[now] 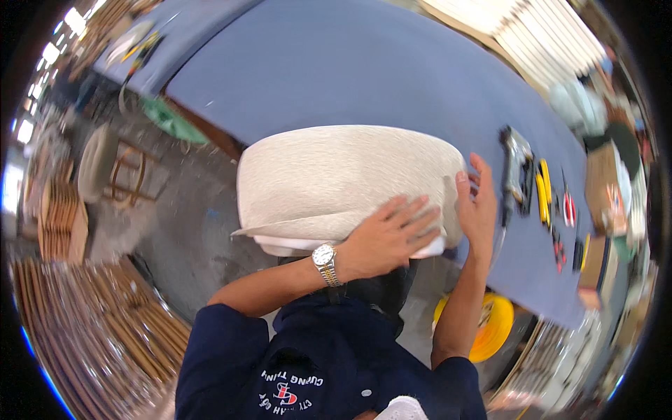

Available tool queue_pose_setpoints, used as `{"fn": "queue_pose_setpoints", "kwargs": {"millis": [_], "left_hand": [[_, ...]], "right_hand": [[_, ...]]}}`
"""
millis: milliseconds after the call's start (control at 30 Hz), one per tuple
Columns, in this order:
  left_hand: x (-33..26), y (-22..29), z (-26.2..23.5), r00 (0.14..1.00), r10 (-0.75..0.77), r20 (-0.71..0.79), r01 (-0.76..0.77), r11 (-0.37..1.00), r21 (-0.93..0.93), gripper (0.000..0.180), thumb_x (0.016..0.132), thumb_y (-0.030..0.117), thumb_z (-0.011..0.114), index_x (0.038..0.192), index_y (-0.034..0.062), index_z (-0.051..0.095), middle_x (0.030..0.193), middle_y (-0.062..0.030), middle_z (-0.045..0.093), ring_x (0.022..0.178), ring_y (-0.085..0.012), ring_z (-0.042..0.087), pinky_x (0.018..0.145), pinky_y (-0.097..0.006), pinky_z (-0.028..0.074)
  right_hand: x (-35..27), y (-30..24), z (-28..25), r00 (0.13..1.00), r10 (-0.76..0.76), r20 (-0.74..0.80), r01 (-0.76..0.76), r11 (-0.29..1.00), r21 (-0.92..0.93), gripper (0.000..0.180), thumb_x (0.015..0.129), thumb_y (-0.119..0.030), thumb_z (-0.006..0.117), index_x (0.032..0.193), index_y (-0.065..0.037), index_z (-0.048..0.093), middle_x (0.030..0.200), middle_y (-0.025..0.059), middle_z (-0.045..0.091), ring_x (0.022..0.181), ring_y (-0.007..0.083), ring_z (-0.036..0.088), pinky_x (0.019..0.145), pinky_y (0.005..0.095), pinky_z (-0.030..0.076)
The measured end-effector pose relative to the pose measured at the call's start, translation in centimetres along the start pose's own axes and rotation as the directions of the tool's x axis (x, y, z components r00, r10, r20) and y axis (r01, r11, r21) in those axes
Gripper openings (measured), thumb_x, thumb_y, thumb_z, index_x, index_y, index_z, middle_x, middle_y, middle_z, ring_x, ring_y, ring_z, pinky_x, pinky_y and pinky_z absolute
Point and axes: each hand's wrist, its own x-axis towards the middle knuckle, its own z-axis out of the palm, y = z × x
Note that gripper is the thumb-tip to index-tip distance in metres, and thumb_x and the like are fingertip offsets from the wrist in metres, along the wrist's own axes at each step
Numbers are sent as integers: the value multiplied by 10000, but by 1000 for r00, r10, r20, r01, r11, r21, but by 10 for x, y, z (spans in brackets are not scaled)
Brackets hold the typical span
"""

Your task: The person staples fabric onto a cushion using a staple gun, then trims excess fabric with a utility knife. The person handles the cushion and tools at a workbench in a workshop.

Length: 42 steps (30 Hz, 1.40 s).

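While the left hand (388,236) is lying flat with its fingers spread across the lower front of a big padded cushion (346,183) wrapped in pale woven fabric, the right hand (478,203) is pressing open-palmed against the cushion's right end, fingers straight and close together. Neither hand is pinching anything; both are bearing on the cloth. The cushion is resting at the near edge of a blue-covered table (364,70), overhanging that edge toward the person, with a white layer showing under the fabric along its lower rim. A metal wristwatch (326,262) is sitting on the left wrist, and dark blue sleeves are covering both upper arms. Toward the right edge of the table, just beside the right hand, a staple gun (516,168) is lying, with yellow-handled tools (543,190) and red-handled pliers (569,208) next to it. Beyond the table's far right corner, flat pale panels (518,31) are leaning in a stack. Below the near edge, a yellow round object (493,327) is sitting on the floor, and curved wooden slats (84,329) are piling up at the lower left.
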Motion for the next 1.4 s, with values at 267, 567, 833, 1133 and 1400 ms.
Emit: {"fn": "queue_pose_setpoints", "kwargs": {"millis": [267, 567, 833, 1133, 1400], "left_hand": [[-161, -75, -76, 264, -736, -624, 635, 620, -462, 315, 968, 165, 710, 1264, 57, 718, 1249, -122, 734, 1110, -243, 704, 978, -354, 536], [-188, -79, -7, 104, -982, -156, -505, 82, -859, 642, 1114, 492, 336, 1483, 4, 533, 1554, -152, 491, 1403, -245, 487, 1173, -381, 376], [-116, -98, -100, 383, -629, -677, -71, 710, -700, 958, 1097, 559, 24, 1054, -43, 768, 1218, -206, 707, 1332, -342, 548, 1232, -468, 229], [-66, -115, -93, 127, -857, -499, 68, 510, -858, 958, 1098, 618, 147, 762, -57, 737, 735, -137, 708, 723, -196, 640, 798, -301, 494], [-80, -119, -79, 106, -890, -444, -9, 445, -895, 922, 1107, 592, 139, 762, -41, 713, 817, -161, 736, 780, -215, 672, 859, -301, 507]], "right_hand": [[29, 30, 25, 988, -1, 153, 14, 996, -87, 441, 1078, -296, 520, 1354, 39, 594, 1272, 204, 668, 1158, 286, 624, 1037, 386, 452], [56, 68, 16, 952, 19, 307, -78, 980, 182, 426, 1101, -315, 503, 1312, 30, 636, 1192, 120, 680, 1068, 193, 622, 971, 348, 474], [73, 96, -14, 791, 40, 611, -544, 502, 672, 671, 1088, -530, 410, 1556, -50, 399, 1536, 161, 501, 1384, 325, 516, 1161, 492, 421], [63, 140, -17, 940, 12, 342, -336, 229, 914, 635, 1070, -464, 487, 1566, -78, 395, 1568, 138, 484, 1419, 317, 496, 1174, 499, 432], [49, 129, -8, 929, 216, 301, -351, 248, 903, 654, 1079, -511, 438, 1568, -80, 390, 1580, 120, 472, 1424, 316, 489, 1171, 461, 441]]}}
